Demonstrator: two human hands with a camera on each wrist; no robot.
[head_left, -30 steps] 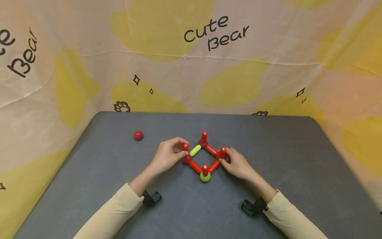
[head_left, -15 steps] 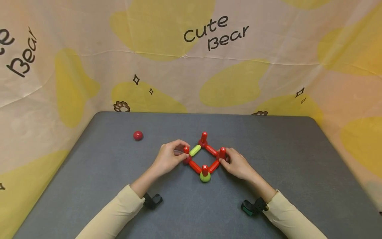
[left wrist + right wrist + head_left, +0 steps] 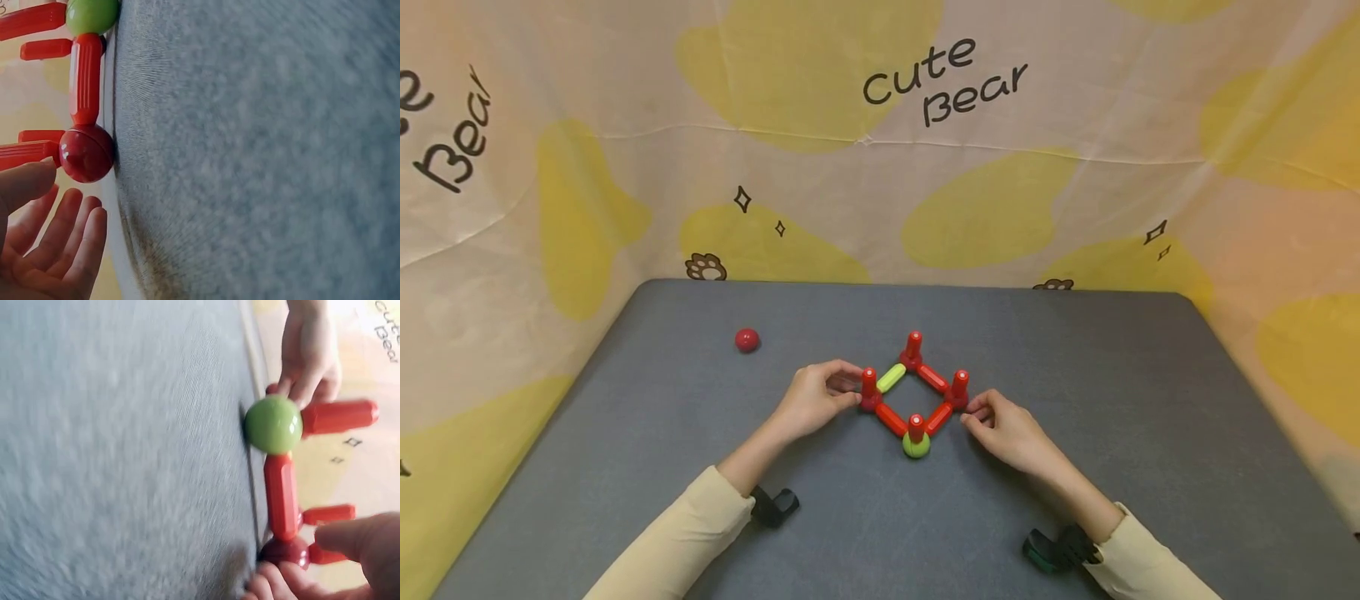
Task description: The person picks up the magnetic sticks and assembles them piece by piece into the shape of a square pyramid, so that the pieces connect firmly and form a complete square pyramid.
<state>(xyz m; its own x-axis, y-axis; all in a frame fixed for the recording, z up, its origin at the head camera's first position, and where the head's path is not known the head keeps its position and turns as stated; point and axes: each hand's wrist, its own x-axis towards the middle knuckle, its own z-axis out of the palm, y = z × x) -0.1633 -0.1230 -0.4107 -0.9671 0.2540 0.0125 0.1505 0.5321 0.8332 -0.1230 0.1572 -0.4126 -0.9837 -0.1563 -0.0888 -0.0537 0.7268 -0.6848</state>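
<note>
A diamond of magnetic building rods and balls lies on the table in the head view. Three sides are red rods; the back-left side is a yellow-green rod. A green ball forms the near corner, with dark red balls at the others. From each corner ball a red rod stands upright. My left hand is just left of the left dark red ball, thumb tip right at its upright rod, other fingers loosely extended. My right hand is beside the right dark red ball, fingers loosely bent, holding nothing.
A loose red ball lies at the back left of the grey table. Behind and beside the table hangs a patterned cloth. Each wrist wears a black camera mount.
Both hands have let go of the upright rods at the left and right corners. The left hand drew slightly left, the right hand back toward the near right. The diamond stays in place.
</note>
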